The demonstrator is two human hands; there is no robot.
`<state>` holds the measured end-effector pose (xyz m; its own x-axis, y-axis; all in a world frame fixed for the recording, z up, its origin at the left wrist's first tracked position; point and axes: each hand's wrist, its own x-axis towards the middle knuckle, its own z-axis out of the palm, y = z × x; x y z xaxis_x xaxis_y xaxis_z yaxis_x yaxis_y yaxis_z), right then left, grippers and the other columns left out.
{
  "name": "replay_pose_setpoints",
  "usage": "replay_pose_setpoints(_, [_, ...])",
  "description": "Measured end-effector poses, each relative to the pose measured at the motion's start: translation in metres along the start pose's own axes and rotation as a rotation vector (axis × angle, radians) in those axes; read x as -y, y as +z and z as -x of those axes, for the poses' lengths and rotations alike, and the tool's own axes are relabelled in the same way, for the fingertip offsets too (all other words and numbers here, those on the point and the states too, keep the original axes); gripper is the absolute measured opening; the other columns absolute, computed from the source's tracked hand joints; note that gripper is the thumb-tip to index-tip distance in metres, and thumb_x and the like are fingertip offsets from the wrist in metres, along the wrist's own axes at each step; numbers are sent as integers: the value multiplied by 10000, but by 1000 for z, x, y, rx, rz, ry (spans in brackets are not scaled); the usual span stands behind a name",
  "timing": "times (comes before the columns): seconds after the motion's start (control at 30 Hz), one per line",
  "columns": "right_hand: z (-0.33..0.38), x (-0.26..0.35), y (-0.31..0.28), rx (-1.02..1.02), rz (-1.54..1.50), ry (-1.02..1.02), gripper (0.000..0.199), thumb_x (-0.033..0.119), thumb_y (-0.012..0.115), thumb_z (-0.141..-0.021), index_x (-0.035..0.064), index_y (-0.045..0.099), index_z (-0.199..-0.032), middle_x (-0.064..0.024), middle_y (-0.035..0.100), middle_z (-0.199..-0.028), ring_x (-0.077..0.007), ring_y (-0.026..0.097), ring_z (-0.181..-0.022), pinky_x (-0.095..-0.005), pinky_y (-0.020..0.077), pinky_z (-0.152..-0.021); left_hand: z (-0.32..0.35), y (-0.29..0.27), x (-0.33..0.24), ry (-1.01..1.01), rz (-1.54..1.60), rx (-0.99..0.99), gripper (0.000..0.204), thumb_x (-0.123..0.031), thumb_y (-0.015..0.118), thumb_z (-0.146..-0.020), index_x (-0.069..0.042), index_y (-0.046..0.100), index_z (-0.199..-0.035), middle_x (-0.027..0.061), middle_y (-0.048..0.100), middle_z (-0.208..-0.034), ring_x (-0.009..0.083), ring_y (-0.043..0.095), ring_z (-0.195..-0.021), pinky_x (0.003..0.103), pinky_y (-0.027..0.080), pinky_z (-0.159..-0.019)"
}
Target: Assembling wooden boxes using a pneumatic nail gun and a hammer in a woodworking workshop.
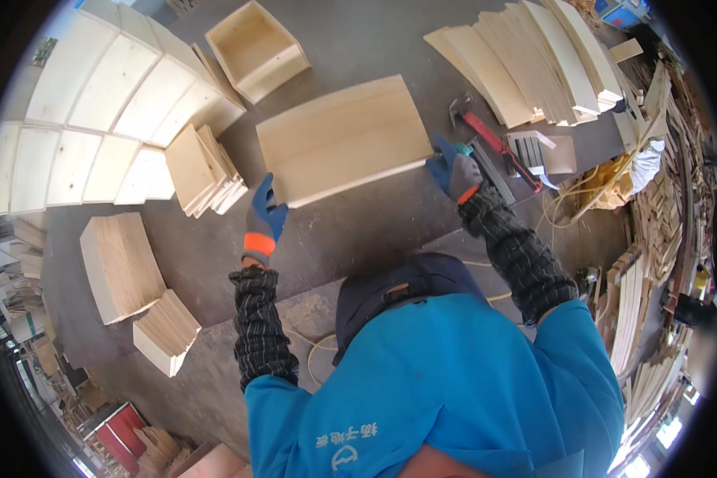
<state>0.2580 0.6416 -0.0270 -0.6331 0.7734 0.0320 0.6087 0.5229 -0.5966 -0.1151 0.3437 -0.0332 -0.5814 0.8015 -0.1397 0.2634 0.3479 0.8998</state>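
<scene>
- Lay flat on the grey table [358, 48], in the middle: a big pale wooden board [342, 137], right in front of both hands.
- Ran long from left to right, with the right end tipped a bit farther away.
- Sat at the near left corner of the board: the left hand [264, 217], in a blue glove with an orange cuff. Touched the board's near edge with fingers pointing up and close together, not spread wide.
- Sat at the right end of the board: the right hand [454, 170], in the same kind of glove. Curled at the board's right edge; hard to tell if fingers were wrapped under the edge or just pressed on it.
- Were about as near as each other: both hands, one at each end of the long side.
- Lay just right of the right hand: a hammer with a red handle [490, 135] and a small block of thin wooden slats [526, 147].
- Stood farther off, past the board: an open wooden box [256, 49].
- Rested to the left: a stack of small boards [203, 169], and more pale panels [95, 103] in rows.
- Leaned at the far right: a fan of long boards [534, 60].
</scene>
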Motion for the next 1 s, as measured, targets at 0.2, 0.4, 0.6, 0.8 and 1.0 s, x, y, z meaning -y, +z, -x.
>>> replay_pose_setpoints(0.2, [-10,-9,15,41,281,-208,649,240,681,-1032,86,449,-1618,-244,775,-1067,-450,747,-943,-538,584,-824,14,24,-21,-68,-283,-147,683,-94,803,-955,-64,541,-1585,239,645,-1497,320,716,-1214,393,614,-973])
replay_pose_setpoints(0.4, [-9,-23,20,21,381,-314,566,188,666,-1017,106,546,-1564,-233,756,-1006,-432,714,-880,-533,560,-772,18,13,-20,6,-536,-67,639,-127,801,-962,-52,572,-1554,259,647,-1491,426,705,-1245,448,589,-1037])
replay_pose_setpoints(0.6, [-13,-16,19,-31,394,-352,476,134,635,-1009,88,635,-1482,-219,771,-1050,-410,726,-870,-514,567,-763,16,15,-5,141,-546,-102,585,-127,790,-964,-37,607,-1513,278,663,-1453,454,676,-1288,457,572,-1070])
replay_pose_setpoints(0.8, [-7,-18,18,-70,306,-330,488,89,623,-983,99,654,-1470,-210,772,-1031,-408,731,-864,-515,573,-743,16,16,-15,120,-584,-96,533,-103,769,-969,-34,636,-1480,288,679,-1411,461,682,-1263,469,573,-1063])
replay_pose_setpoints(1.0, [-10,-14,12,-12,272,-318,484,73,603,-1001,120,651,-1480,-220,760,-1004,-414,726,-819,-510,562,-693,17,20,-19,119,-665,-99,521,-100,753,-977,-40,637,-1482,284,689,-1394,461,691,-1242,473,579,-1048])
